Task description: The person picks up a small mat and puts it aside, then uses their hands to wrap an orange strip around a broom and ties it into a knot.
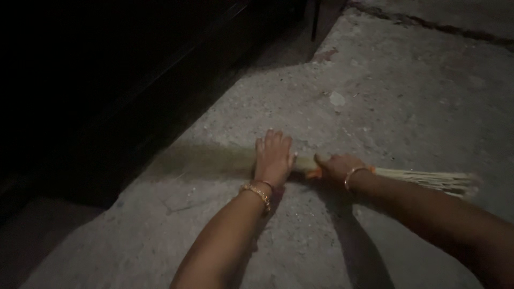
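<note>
floor: rough grey concrete floor (pixel 375 96), dim light, cracks and grit across it. your two forearms come in from the bottom edge.
dark zone: black low furniture edge (pixel 160 80) beyond and to the left of your left hand, detail lost in shadow.
broom: stick broom (pixel 428 179) lies flat on the floor under both your hands, running left to right. the pale bundled end sticks out past your right wrist; the bristle end fans out blurred to the left of your left hand.
left hand: your left hand (pixel 274 160) is open, palm down, fingers spread, pressing flat on the broom. gold bangle (pixel 257 191) on that wrist.
right hand: your right hand (pixel 337 167) is closed around the broom just beside the left hand, near an orange binding (pixel 313 173). thin bracelet (pixel 354 174) on the wrist.
debris: pale scrap (pixel 337 98) on the floor ahead of both hands, well apart from the broom.
gap: hands close together, not touching as far as you can tell.
</note>
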